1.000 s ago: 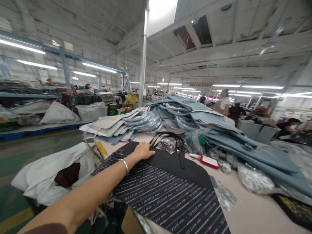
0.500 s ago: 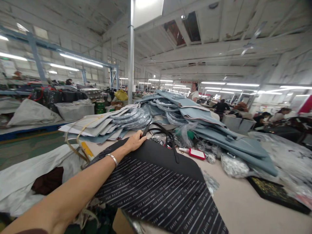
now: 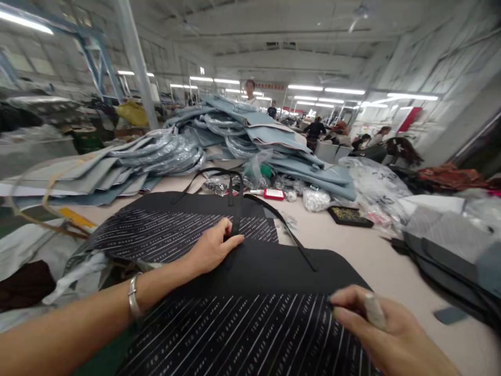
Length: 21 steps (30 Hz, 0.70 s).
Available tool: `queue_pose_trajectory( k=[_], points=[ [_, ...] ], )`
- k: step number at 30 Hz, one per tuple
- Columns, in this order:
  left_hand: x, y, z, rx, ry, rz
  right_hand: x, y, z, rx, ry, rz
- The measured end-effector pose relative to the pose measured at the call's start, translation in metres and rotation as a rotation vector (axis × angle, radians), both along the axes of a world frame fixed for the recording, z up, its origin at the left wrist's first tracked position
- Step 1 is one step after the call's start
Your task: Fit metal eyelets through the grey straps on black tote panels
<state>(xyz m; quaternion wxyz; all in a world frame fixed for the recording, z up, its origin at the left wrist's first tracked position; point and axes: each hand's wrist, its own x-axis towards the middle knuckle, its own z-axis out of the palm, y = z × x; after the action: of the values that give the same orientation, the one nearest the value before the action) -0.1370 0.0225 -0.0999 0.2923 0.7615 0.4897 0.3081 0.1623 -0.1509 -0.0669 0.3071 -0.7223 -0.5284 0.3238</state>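
A black bag panel (image 3: 254, 334) with slanted white lettering and a plain black top band lies nearest me. Behind it is a second panel (image 3: 160, 230) of the same pattern, with thin black straps (image 3: 287, 222) rising over both. My left hand (image 3: 213, 245), a silver bracelet on its wrist, is closed on a black strap at the top edge of the near panel. At the right, my right hand (image 3: 371, 318) pinches the near panel's edge, and a pale wrap or band shows on one finger.
Blue-grey pieces (image 3: 266, 136) and plastic-wrapped bundles (image 3: 168, 149) are heaped at the back. A red-labelled bottle (image 3: 274, 194) and a black tray (image 3: 349, 216) lie behind the panels. Black straps and pieces (image 3: 442, 266) lie right. People are in the background.
The view has turned right and down. My right hand has come into view at the panel's edge. Two panels now show, and the straps are spread out more.
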Motion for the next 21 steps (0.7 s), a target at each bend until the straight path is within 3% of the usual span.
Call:
queue_pose_trajectory(
  k=[2,4,8,11,13,17,21],
  points=[
    [0.006,-0.011,-0.009,-0.062,0.147,-0.002,-0.015,0.010,-0.006,-0.148,0.081,0.066],
    [0.009,-0.016,-0.009,-0.034,0.302,0.004,-0.023,0.018,-0.012,-0.258,0.150,0.094],
    [0.018,-0.015,0.009,0.340,0.541,-0.081,-0.025,0.024,-0.018,-0.315,0.218,0.133],
    [0.032,-0.012,0.020,0.440,0.671,-0.212,-0.027,0.026,-0.016,-0.337,0.186,0.189],
    [0.044,-0.009,0.023,0.415,0.722,-0.300,-0.030,0.029,-0.014,-0.349,0.139,0.226],
    [0.067,-0.001,0.023,0.197,0.753,-0.489,-0.035,0.038,-0.010,-0.352,0.051,0.262],
    [0.084,0.012,0.028,0.028,0.754,-0.549,-0.034,0.043,-0.011,-0.352,0.043,0.256]
  ],
)
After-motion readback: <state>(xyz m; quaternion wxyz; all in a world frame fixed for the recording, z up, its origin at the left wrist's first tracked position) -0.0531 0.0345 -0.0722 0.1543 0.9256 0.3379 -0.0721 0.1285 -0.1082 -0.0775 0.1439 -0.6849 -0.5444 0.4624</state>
